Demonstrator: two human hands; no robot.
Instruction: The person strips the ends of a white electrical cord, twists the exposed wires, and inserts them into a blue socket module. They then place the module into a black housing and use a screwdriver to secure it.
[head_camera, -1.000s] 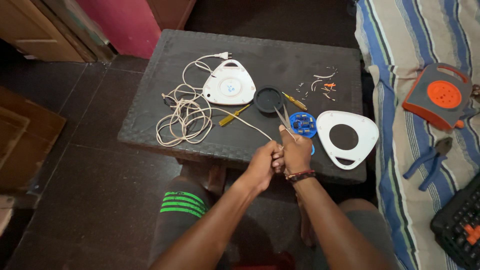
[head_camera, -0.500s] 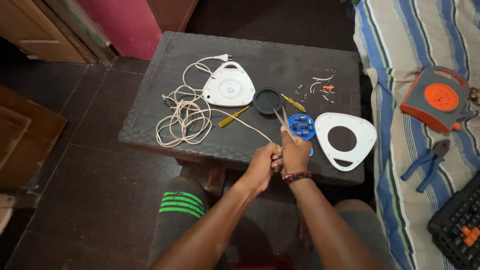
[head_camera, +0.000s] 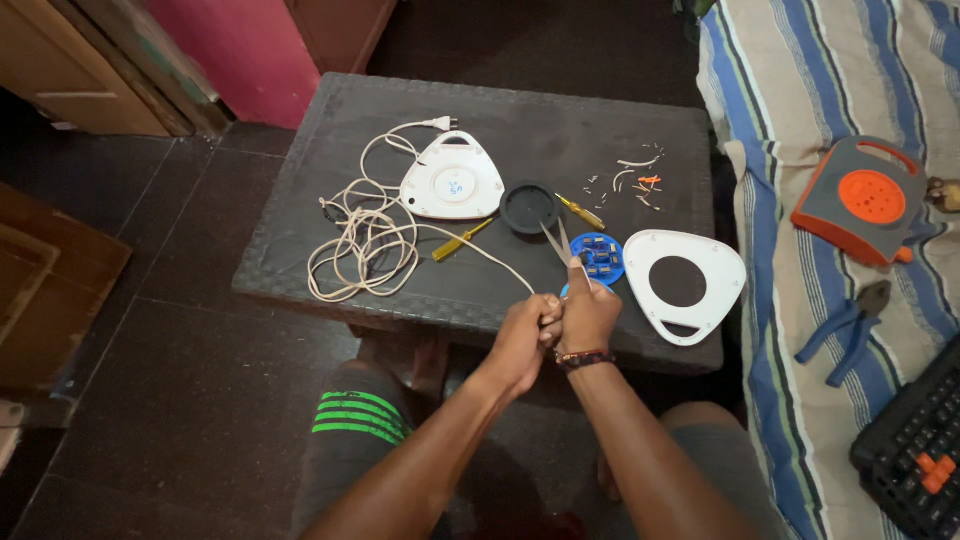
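Observation:
My right hand grips a pair of scissors whose metal blades point up and away, slightly apart. My left hand presses against it and pinches the end of a white cable. The cable runs from my hands to a loose tangle on the left of the dark woven table. Just beyond my hands lies a blue round socket insert.
On the table lie a white triangular reel cover, a white cover with a round hole, a black disc, two yellow-handled screwdrivers and wire scraps. On the striped bedding at right rest an orange-grey reel, blue pliers and a keyboard.
My hands stay together at the table's near edge with little change. The view has shifted slightly, so the table and bedding sit a little lower and further left in frame.

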